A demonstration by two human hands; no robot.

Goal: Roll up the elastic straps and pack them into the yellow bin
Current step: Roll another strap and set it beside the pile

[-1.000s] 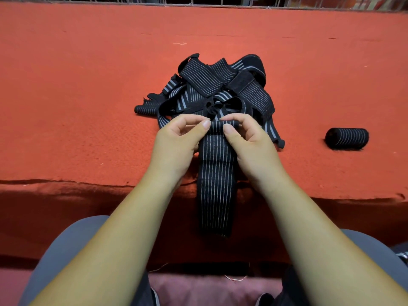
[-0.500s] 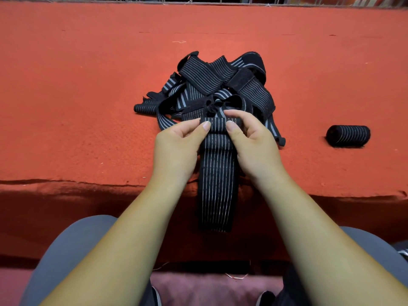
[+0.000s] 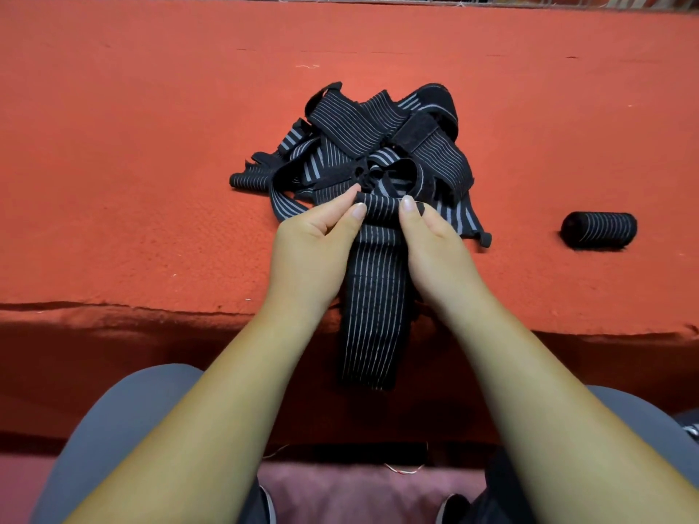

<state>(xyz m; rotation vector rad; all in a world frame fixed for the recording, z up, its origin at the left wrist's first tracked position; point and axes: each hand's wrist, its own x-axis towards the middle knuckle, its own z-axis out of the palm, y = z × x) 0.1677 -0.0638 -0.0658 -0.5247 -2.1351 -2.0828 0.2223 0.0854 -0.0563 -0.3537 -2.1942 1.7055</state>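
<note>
Both hands are on one black striped elastic strap (image 3: 378, 296): the left hand (image 3: 314, 251) and right hand (image 3: 435, 251) each pinch its rolled-over top end, while the rest hangs over the front edge of the red table (image 3: 113, 183). Just behind sits the tangled strap pile (image 3: 374, 145); a finished roll (image 3: 598, 230) lies well off right.

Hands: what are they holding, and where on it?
The left hand and right hand pinch one strap at its rolled far end, one on each side.
</note>
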